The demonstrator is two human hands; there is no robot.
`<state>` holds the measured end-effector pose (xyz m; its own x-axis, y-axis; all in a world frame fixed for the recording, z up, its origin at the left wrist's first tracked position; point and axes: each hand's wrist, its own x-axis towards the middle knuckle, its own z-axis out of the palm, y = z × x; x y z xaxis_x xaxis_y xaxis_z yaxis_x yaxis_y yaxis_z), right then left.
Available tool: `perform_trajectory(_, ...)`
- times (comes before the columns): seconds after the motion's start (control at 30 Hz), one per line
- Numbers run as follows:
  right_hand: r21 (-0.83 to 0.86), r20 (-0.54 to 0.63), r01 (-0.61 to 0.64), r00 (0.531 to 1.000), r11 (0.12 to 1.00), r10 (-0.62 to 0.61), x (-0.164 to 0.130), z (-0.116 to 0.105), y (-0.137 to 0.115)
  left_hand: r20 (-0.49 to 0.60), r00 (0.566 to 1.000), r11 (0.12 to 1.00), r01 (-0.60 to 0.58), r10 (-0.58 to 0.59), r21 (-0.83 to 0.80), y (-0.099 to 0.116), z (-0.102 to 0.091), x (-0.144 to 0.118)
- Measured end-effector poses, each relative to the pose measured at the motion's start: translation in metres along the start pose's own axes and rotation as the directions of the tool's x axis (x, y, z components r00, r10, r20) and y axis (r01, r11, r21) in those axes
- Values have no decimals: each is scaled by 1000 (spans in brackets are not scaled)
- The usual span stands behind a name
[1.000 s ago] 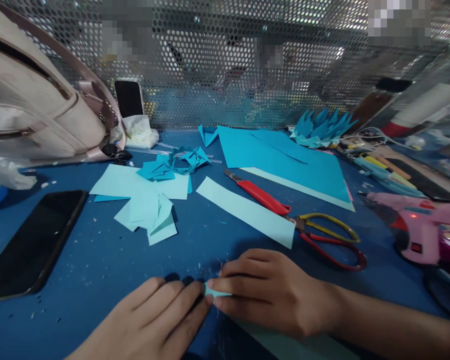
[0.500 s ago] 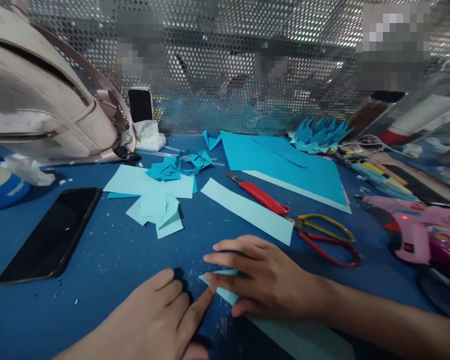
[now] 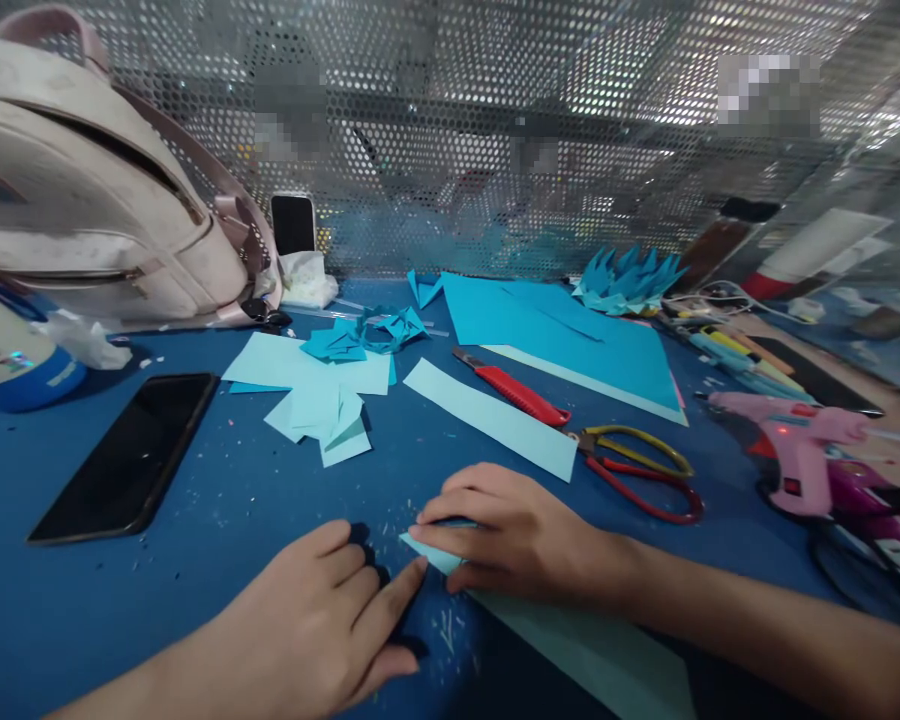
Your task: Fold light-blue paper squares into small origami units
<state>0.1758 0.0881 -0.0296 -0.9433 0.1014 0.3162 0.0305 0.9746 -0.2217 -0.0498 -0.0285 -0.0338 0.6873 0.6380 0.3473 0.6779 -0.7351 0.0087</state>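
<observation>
My right hand [image 3: 514, 530] lies over a pale blue paper strip [image 3: 592, 650], its fingers and thumb gripping the folded end against the blue tabletop. The pointed corner of that fold [image 3: 429, 548] shows past my fingertips. To its left, my left hand [image 3: 322, 610] has its index finger stretched out beside the fold's edge, thumb apart and other fingers curled. Nothing is in this hand. Beyond my hands lie a second pale blue strip [image 3: 491, 418], a red-handled utility knife [image 3: 521, 396] and scissors [image 3: 637, 470] with red and yellow handles.
Folded blue paper pieces [image 3: 337, 340] rest on pale sheets [image 3: 270, 362] at centre-left. A large blue sheet [image 3: 540, 325] and a spiky paper piece [image 3: 630, 280] are at the back. A phone [image 3: 131, 455] and backpack [image 3: 97, 210] stand left; a pink glue gun [image 3: 799, 455] lies right.
My left index finger has drawn slightly back from the fold's tip and the left thumb shows more. My right hand stays on the folded end. The camera view has shifted a little.
</observation>
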Motion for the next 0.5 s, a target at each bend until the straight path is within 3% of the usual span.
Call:
perform_trajectory(0.23,-67,-11,96,995,993,-97,-1,-5,-2,-57,998,1000,24,-23,12,-4,0,-2)
perform_trajectory(0.5,-62,-35,85,996,994,-87,2,-7,0,-103,989,995,102,-103,-14,-7,9,-8)
